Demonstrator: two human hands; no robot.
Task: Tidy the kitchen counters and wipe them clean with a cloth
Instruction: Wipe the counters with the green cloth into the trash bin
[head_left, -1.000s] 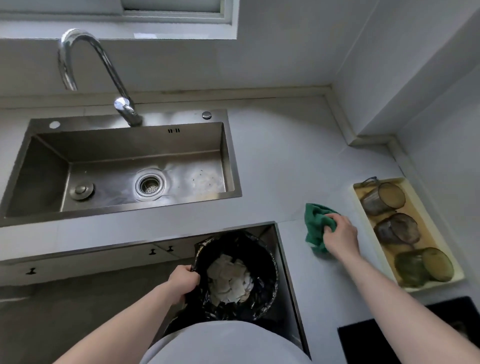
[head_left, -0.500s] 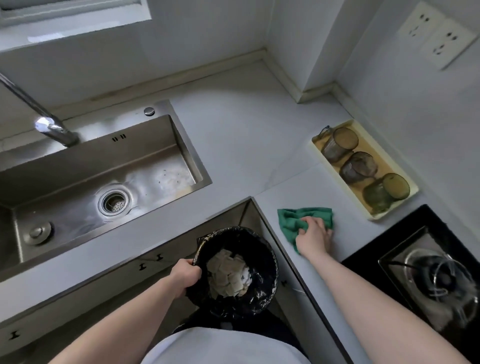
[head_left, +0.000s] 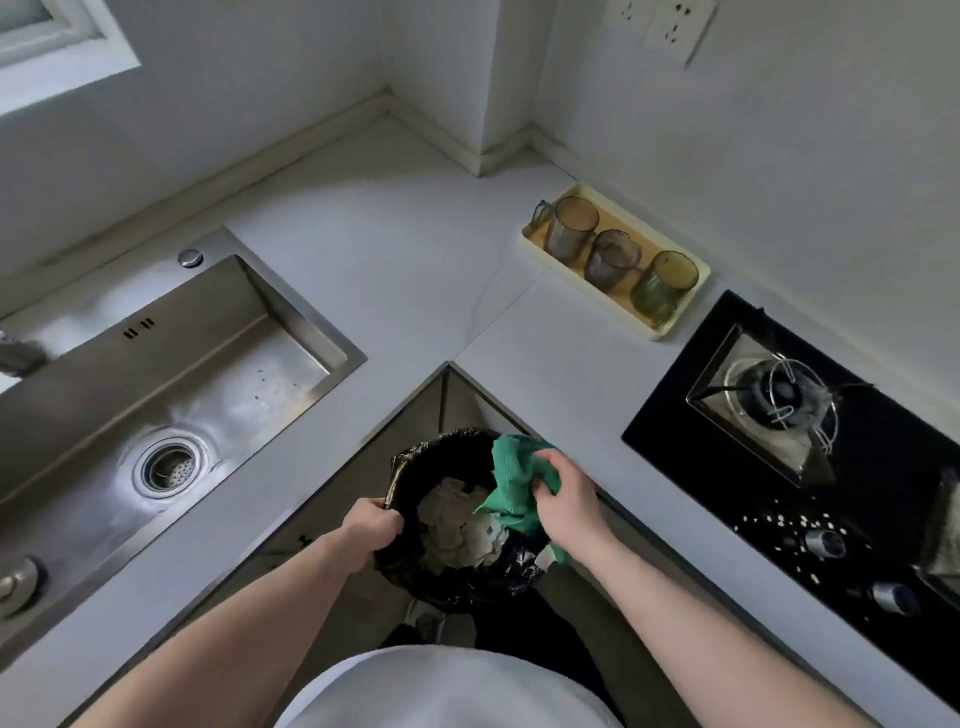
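Fingers of the right hand (head_left: 563, 501) bunch the green cloth (head_left: 511, 486) over the black-lined bin (head_left: 452, 447) — below the counter (head_left: 395, 249) corner. The left hand (head_left: 371, 525) grips the bin's rim. Bare counter spreads between sink (head_left: 311, 317) and tray (head_left: 670, 325).

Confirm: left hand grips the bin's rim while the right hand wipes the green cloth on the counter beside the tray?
Not quite. The head view shows the right hand holding the green cloth over the bin, off the counter. The left hand does grip the rim.
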